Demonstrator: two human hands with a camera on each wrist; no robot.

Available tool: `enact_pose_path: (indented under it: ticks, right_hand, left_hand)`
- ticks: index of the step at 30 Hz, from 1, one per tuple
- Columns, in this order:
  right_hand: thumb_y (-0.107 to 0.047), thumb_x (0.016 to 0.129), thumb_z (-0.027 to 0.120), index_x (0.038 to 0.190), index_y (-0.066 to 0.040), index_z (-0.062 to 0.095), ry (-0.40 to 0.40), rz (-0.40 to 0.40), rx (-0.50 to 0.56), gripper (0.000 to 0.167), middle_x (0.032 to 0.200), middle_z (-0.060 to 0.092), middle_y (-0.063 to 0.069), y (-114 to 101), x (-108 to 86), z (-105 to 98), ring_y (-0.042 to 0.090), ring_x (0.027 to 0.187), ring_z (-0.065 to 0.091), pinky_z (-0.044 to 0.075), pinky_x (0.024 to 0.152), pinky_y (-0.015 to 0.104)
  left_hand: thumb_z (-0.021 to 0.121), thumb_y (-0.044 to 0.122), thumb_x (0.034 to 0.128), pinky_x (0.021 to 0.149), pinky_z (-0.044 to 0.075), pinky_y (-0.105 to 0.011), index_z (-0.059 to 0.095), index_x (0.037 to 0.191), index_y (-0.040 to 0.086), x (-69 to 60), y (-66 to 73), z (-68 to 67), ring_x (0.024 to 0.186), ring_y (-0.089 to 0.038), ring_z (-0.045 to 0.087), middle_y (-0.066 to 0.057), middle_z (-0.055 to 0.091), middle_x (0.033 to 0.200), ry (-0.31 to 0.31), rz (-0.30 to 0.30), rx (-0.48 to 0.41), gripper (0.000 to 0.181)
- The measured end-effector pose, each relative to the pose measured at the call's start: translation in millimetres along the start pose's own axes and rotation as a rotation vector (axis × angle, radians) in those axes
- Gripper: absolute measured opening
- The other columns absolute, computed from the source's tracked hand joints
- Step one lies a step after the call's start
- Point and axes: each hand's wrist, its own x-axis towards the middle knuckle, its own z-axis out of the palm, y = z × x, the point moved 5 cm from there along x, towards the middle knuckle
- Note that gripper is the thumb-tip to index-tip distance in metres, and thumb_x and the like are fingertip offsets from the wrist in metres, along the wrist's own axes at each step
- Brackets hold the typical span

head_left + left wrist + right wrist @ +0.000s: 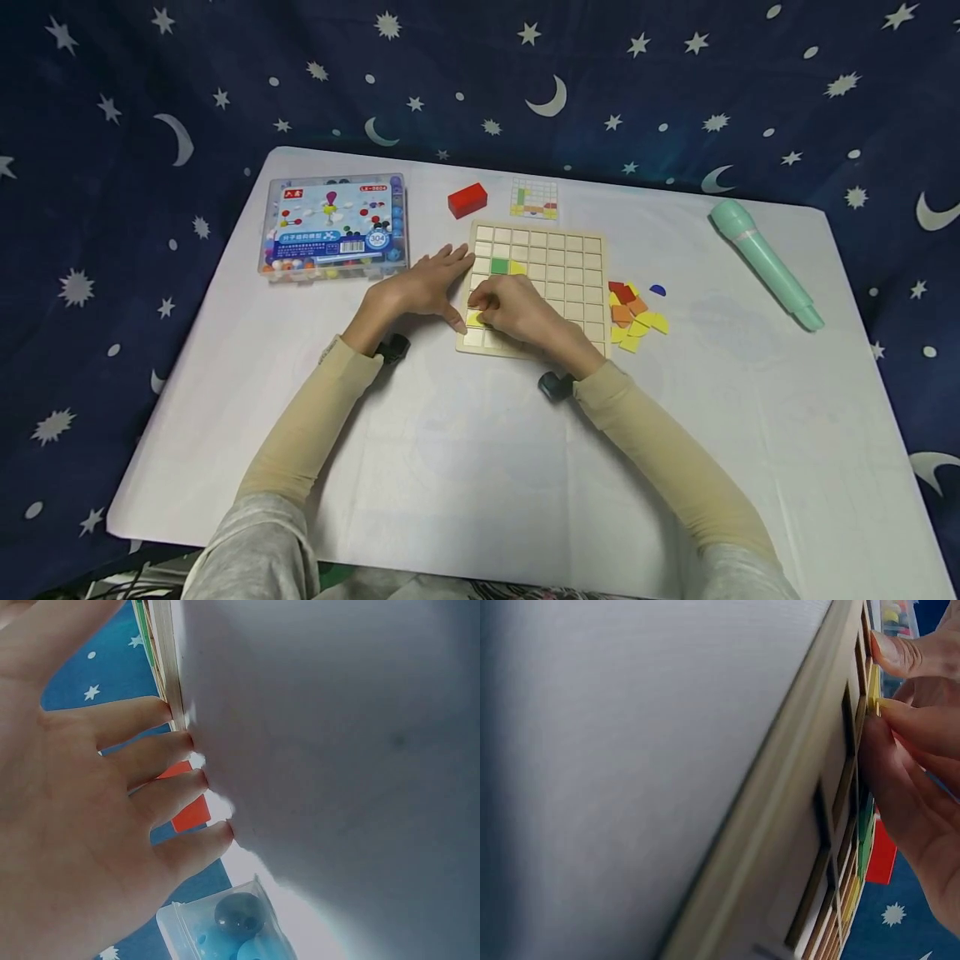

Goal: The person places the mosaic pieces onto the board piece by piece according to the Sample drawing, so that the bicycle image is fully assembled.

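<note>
A square wooden grid board (592,287) lies on the table, its raised strips forming rows of cells. Over its lower left cells my right hand (525,312) has curled fingers and pinches at a yellow tile (474,318), partly covered by the fingertips. My left hand (427,283) rests with spread fingers at the board's left edge, the thumb near the same tile. Higher on the board sit a green tile (499,266) and another yellow tile (517,267), partly hidden by the right hand. In the right wrist view, the worked yellow tile (874,686) shows between fingertips.
Loose red, orange and yellow tiles (637,323) lie right of the board, beside a blue half-round (657,290). Behind it are a red block (467,201) and a pattern card (534,199). A boxed molecule kit (333,227) stands left; a mint-green microphone-shaped object (768,262) lies right.
</note>
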Motion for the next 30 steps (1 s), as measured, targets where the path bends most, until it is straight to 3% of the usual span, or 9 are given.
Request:
enact_pose_path:
  ticks: [7, 14, 30]
  right_hand:
    - [-0.005, 0.092, 0.074, 0.111, -0.004, 0.075, 0.011, 0.033, 0.062, 0.020, 0.099, 0.073, 0.006, 14, -14.4, -8, 0.019, 0.088, 0.066, 0.056, 0.081, 0.031]
    - [-0.009, 0.094, 0.073, 0.114, -0.007, 0.076, 0.030, 0.033, 0.050, 0.020, 0.101, 0.073, 0.005, 32, -37.1, -22, 0.020, 0.088, 0.063, 0.054, 0.081, 0.032]
    - [-0.013, 0.095, 0.072, 0.116, -0.007, 0.076, 0.164, 0.110, 0.025, 0.021, 0.106, 0.074, 0.008, 87, -81.9, -68, 0.023, 0.090, 0.063, 0.053, 0.081, 0.037]
  left_hand:
    - [0.091, 0.040, 0.0765, 0.131, 0.005, -0.052, 0.015, 0.166, 0.008, 1.9, 2.9, 2.1, 0.161, -0.030, -0.004, -0.009, 0.001, 0.175, -0.002, -0.008, 0.007, 0.121]
    - [0.092, 0.040, 0.0752, 0.131, 0.004, -0.050, 0.015, 0.166, 0.010, 2.3, 4.6, 4.9, 0.161, -0.028, -0.005, -0.007, 0.001, 0.175, -0.001, -0.032, -0.001, 0.123]
    - [0.094, 0.034, 0.0727, 0.131, 0.002, -0.049, 0.016, 0.166, 0.011, 3.9, 2.7, 2.0, 0.161, -0.026, -0.007, -0.006, 0.001, 0.175, 0.011, -0.056, -0.039, 0.124]
